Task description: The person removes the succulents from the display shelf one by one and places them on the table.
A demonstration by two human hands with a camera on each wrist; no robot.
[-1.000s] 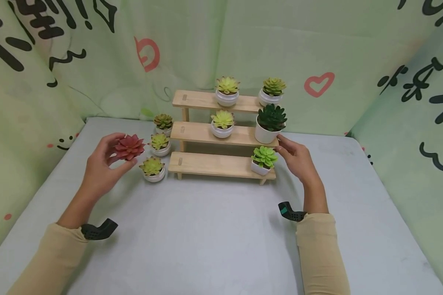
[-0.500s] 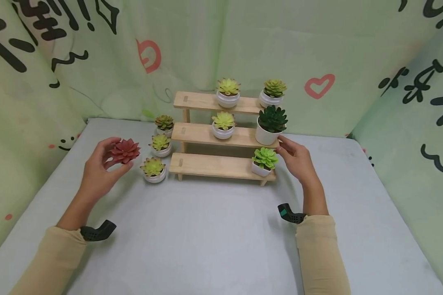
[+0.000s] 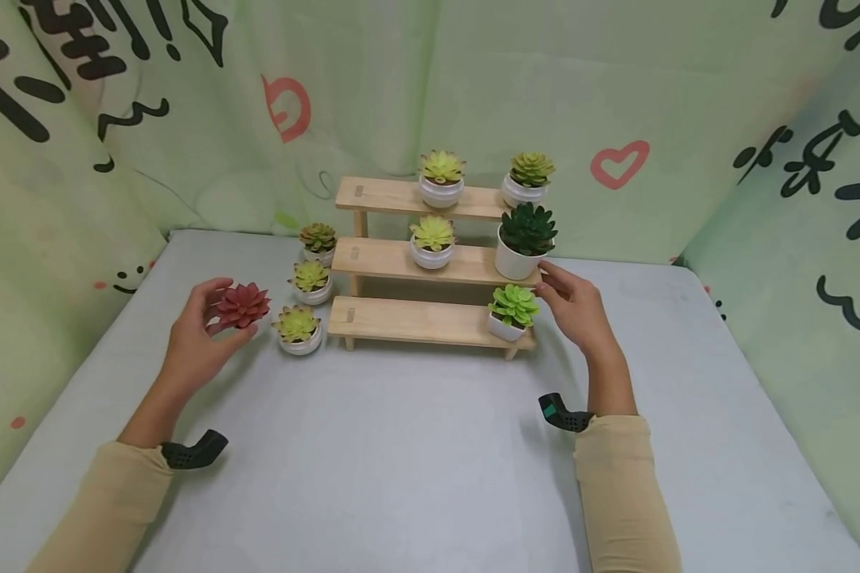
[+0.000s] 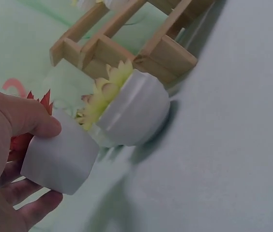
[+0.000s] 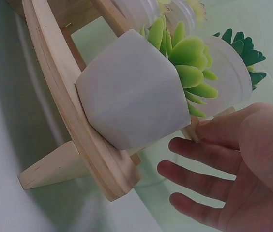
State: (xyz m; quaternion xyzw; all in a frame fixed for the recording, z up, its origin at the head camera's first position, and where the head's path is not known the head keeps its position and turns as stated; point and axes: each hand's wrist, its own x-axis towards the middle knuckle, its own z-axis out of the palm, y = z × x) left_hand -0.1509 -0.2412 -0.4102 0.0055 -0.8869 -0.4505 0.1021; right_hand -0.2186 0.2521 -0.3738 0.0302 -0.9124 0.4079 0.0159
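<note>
A red succulent (image 3: pixel 242 305) in a small white pot (image 4: pixel 61 152) is gripped by my left hand (image 3: pixel 204 326), thumb on one side of the pot and fingers round the other. It hangs left of a three-tier wooden plant stand (image 3: pixel 408 318). My right hand (image 3: pixel 573 306) is at the stand's right end, thumb and index finger pinching the end of the middle tier, the other fingers loose. Just beside it, a bright green succulent (image 3: pixel 514 305) in a white pot sits on the lowest tier, and a dark green succulent (image 3: pixel 529 228) stands on the middle tier.
Several potted succulents stand on the white table (image 3: pixel 430 461) left of the stand, the front one (image 3: pixel 297 325) nearest the left hand. Another succulent (image 3: pixel 432 233) is mid-tier; two more, one yellow-green (image 3: pixel 441 167), occupy the top. A printed green curtain (image 3: pixel 516 87) hangs behind.
My left hand has drawn the red succulent slightly left and lowered it, away from the potted succulents on the table. The right hand stays at the stand's end.
</note>
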